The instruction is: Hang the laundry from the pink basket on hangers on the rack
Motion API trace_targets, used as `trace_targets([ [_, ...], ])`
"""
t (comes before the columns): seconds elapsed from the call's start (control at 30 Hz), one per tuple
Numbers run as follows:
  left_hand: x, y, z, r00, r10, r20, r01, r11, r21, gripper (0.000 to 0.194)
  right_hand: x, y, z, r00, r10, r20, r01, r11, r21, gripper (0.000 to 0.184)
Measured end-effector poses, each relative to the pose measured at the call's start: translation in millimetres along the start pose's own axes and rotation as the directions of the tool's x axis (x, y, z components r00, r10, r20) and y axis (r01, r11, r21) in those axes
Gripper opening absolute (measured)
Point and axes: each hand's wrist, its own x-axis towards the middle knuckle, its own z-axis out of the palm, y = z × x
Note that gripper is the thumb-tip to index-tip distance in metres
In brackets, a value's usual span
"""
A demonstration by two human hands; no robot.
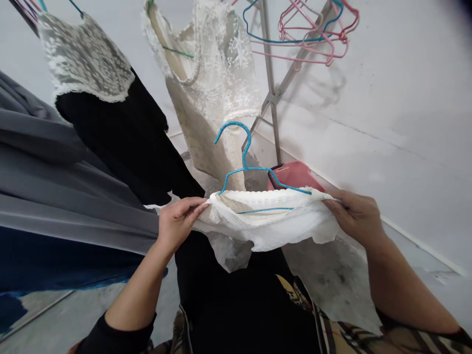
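Our left hand (179, 222) and right hand (354, 215) grasp the white lace garment (265, 228) by its edges. The blue hanger (244, 155) sits inside it, centre frame.

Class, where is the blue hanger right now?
In the head view, the blue hanger stands centre, hook up, its bar inside the white lace garment held between the left hand and right hand.

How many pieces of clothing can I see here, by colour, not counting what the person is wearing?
White lace-edged garment: 1
Cream lace dress: 1
Black dress with white lace yoke: 1
Grey fabric garment: 1
Dark blue fabric garment: 1
Total: 5
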Motion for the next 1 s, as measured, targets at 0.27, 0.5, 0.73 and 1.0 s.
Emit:
trace_targets([
  [0.27,2,-12,-13.4,0.928,-0.302,-0.217,0.258,0.944,-0.207,0.02,-11,16,-10,0.999,0.046,-0.014,-0.046,0.999,-0.004,0.019],
  [0.5,6,-21,-7.8,0.874,-0.372,-0.312,0.306,0.921,-0.241,0.026,-22,30,-15,0.99,0.112,-0.085,-0.112,0.994,0.008,0.017],
  [0.73,-4,-28,16.4,0.935,-0.292,-0.2,0.247,0.943,-0.221,0.027,-24,39,-34,0.96,0.227,-0.162,-0.248,0.96,-0.129,0.021],
  [1.0,-62,-43,47.5,0.909,-0.409,0.074,0.415,0.878,-0.24,0.034,4,55,-84,0.934,0.234,-0.27,-0.35,0.751,-0.56,0.049],
])
